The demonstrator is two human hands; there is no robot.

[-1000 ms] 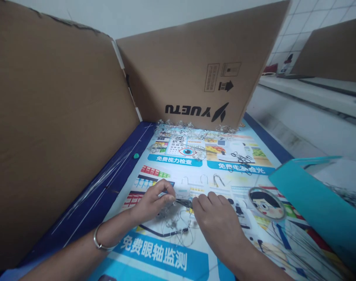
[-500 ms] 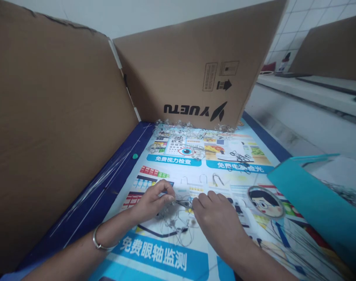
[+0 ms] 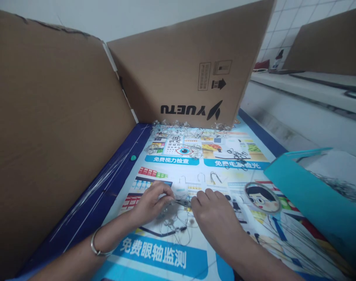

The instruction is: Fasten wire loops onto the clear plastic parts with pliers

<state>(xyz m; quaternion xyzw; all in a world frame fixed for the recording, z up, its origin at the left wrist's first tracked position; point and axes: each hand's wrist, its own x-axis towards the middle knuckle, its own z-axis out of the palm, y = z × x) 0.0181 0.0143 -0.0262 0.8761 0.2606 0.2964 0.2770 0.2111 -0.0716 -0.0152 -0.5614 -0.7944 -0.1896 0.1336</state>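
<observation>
My left hand point(image 3: 154, 201) is closed in a pinch, thumb against forefinger, on a thin wire piece whose held end is mostly hidden. From my right hand point(image 3: 214, 212), a fist with knuckles up, the narrow metal jaws of pliers point(image 3: 183, 202) point left and reach the left fingertips. The handles are covered by the palm. Under and between both hands lies a loose tangle of thin wire loops point(image 3: 178, 230) with clear bits among them. Just beyond are bent U-shaped wires point(image 3: 215, 177).
Cardboard panels point(image 3: 178, 74) stand at the back and left. Wire pieces with clear parts point(image 3: 178, 128) line the back panel; dark rings point(image 3: 238, 154) lie in front. A teal box point(image 3: 306, 195) with wire pieces is right. Long straight wires point(image 3: 90, 195) lie left, a round dish point(image 3: 262, 198) right.
The whole view has shifted slightly. My hands keep nearly the same pose, with the plier jaws still at the left fingertips and showing a little more clearly.
</observation>
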